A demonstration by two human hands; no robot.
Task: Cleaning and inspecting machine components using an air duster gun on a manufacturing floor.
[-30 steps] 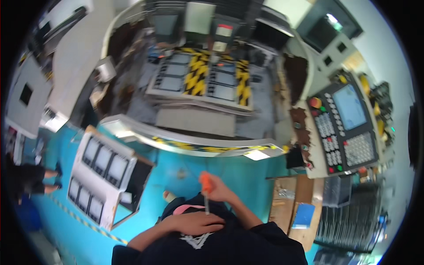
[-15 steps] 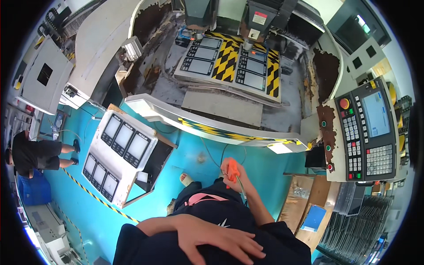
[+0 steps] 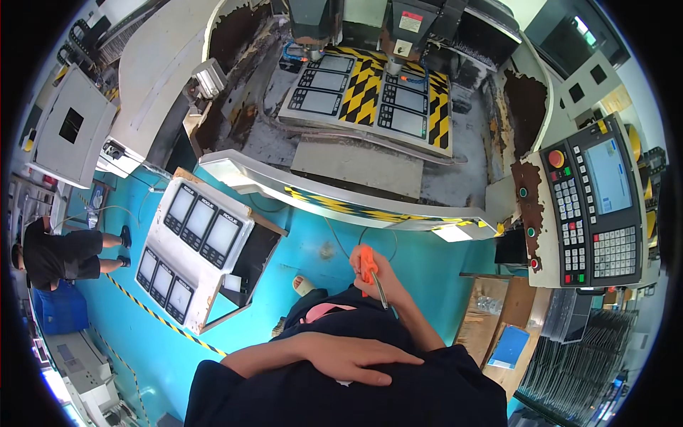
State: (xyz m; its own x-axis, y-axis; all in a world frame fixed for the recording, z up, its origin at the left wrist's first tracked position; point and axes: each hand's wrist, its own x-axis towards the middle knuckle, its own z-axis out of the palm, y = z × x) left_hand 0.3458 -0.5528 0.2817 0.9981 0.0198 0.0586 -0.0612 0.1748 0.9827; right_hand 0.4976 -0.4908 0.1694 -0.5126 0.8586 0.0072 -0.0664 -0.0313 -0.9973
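Observation:
My right hand [image 3: 385, 276] is closed around an orange air blow gun [image 3: 368, 266], held upright in front of my body. A thin hose [image 3: 380, 288] runs down from it beside my wrist. My left hand [image 3: 353, 357] lies flat against my dark top, its fingers stretched out and holding nothing. Ahead is a machine bed with several black-framed panels [image 3: 406, 119] on a plate with yellow-and-black striped tape [image 3: 359, 99]. Two spindle heads [image 3: 405, 35] hang above that plate, out of reach of both hands.
On the left a white stand [image 3: 213, 279] carries several black-framed panels [image 3: 201, 222]. The machine's front rim [image 3: 341, 208] crosses ahead. At right are a control panel [image 3: 594, 206] and a wooden shelf [image 3: 484, 292] with a blue item [image 3: 509, 346]. Another person [image 3: 67, 249] is at far left.
My left hand has shifted up and its fingers lie closer together. The right hand with the air blow gun has moved slightly, and the gun has turned a little. The view has shifted slightly.

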